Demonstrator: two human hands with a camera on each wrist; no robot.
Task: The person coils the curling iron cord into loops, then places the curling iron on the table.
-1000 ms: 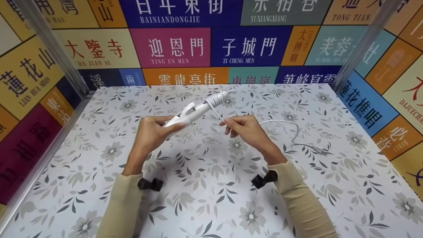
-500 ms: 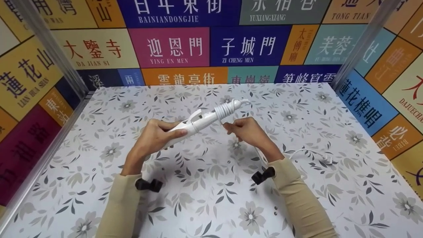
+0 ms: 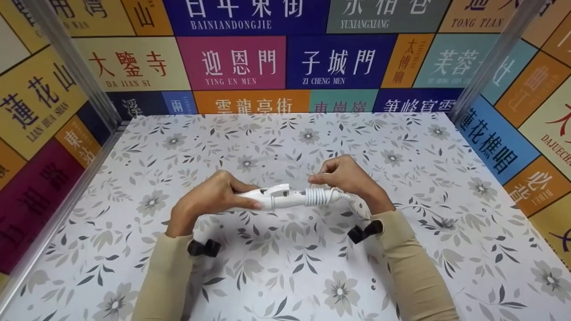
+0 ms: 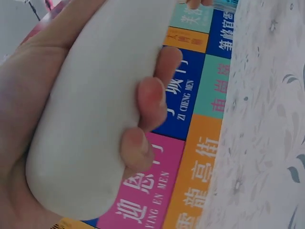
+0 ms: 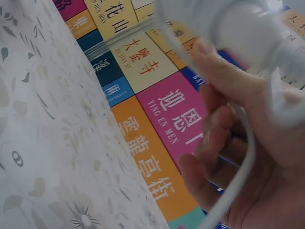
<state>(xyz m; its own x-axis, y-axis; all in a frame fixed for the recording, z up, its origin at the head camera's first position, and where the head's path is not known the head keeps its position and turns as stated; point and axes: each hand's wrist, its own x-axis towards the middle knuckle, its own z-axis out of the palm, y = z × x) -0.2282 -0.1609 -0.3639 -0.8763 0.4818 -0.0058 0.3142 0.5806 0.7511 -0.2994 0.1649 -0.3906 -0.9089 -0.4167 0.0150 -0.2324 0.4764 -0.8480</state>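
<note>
A white curling iron [image 3: 287, 199] lies nearly level above the table, its small lever facing up. My left hand [image 3: 209, 196] grips its thick smooth end. In the left wrist view, fingers [image 4: 151, 98] curl round the rounded white body [image 4: 90, 109]. Several turns of white cord [image 3: 317, 196] circle the curling iron's right-hand end. My right hand [image 3: 348, 178] is just above and right of these turns. In the right wrist view, the cord [image 5: 245, 157] runs through the right hand [image 5: 248, 129], between thumb and curled fingers. Part of the cord is hidden behind the right wrist.
A patterned white table [image 3: 267, 272] lies beneath both hands. The cord's free end [image 3: 447, 221] rests on it, right of the right forearm. Sign-printed walls [image 3: 232, 62] stand behind and at both sides, with clear posts at the corners.
The curling iron has swung from pointing up to the right to nearly level, lower and nearer. More cord circles its end. The right hand has moved above the turns; the loose cord has shortened.
</note>
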